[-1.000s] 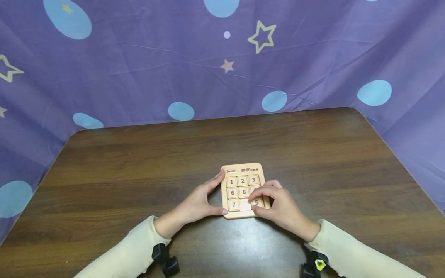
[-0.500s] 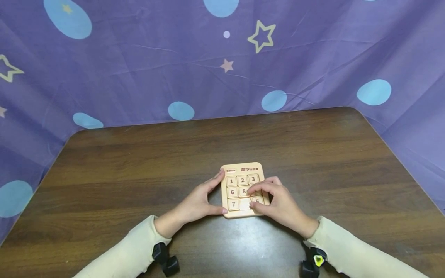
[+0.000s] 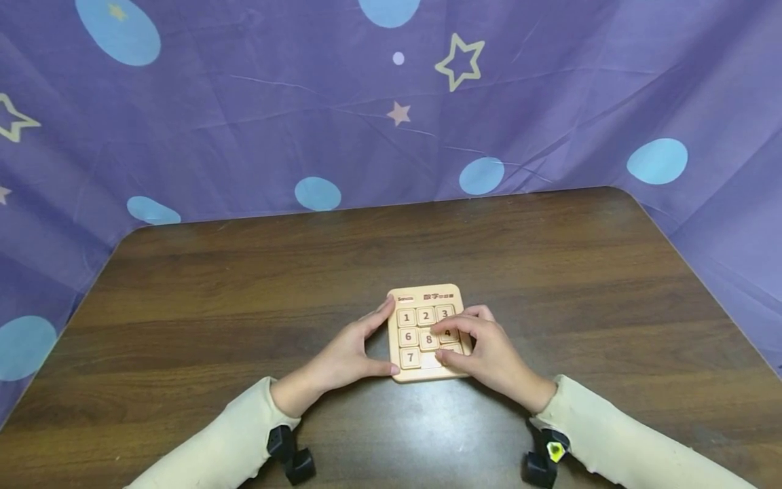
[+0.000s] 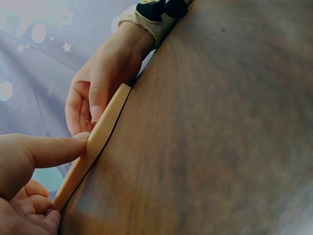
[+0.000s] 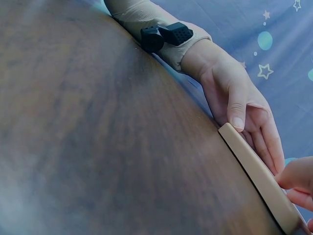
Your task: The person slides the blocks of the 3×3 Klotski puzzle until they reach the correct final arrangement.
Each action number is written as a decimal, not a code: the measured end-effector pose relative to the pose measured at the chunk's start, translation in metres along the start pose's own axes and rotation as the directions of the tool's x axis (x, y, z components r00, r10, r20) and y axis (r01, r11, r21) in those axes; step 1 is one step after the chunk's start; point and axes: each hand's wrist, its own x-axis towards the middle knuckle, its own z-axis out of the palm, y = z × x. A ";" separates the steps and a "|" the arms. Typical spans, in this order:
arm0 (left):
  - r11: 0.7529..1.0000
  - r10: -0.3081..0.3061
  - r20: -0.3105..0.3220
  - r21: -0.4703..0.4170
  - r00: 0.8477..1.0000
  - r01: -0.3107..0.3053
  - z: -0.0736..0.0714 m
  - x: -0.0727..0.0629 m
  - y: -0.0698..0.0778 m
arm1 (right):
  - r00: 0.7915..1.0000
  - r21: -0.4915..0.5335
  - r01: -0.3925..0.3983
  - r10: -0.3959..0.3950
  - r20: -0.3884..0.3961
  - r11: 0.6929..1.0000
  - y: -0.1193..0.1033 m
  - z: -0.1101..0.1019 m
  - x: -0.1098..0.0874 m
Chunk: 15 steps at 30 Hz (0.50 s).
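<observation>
A pale wooden number slide puzzle (image 3: 425, 296) lies on the brown table, its tiles 1, 2, 3, 6 and 7 showing. My left hand (image 3: 351, 350) holds the puzzle's left side, fingertips at the upper corner and thumb at the lower one. Over the right side bends my right hand (image 3: 491, 350). Its index fingertip touches the top of the 8 tile (image 3: 429, 340), which sits a little lower than the 6 tile beside it. The right thumb lies over the bottom right tile, hiding most of it, beside the bare slot under 8. The 4 tile (image 3: 449, 334) is partly covered.
The dark wood table (image 3: 244, 285) spreads out on all sides of the puzzle. A purple curtain (image 3: 275, 102) with stars and blue spots hangs behind it. Each wrist carries a small black camera (image 3: 290, 455).
My right index finger has moved from the bare slot up to the top of the 8 tile. That tile has slid slightly down towards the slot. The left hand stays put.
</observation>
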 end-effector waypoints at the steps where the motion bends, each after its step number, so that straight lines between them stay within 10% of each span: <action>1: 1.000 -0.001 0.001 0.000 1.000 0.001 0.000 0.000 0.000 | 1.000 0.005 -0.001 0.001 0.007 1.000 0.000 0.000 0.000; 15: 1.000 -0.005 0.000 0.008 1.000 0.005 0.001 0.001 -0.001 | 0.995 0.056 0.008 -0.014 0.097 0.998 0.004 -0.004 -0.003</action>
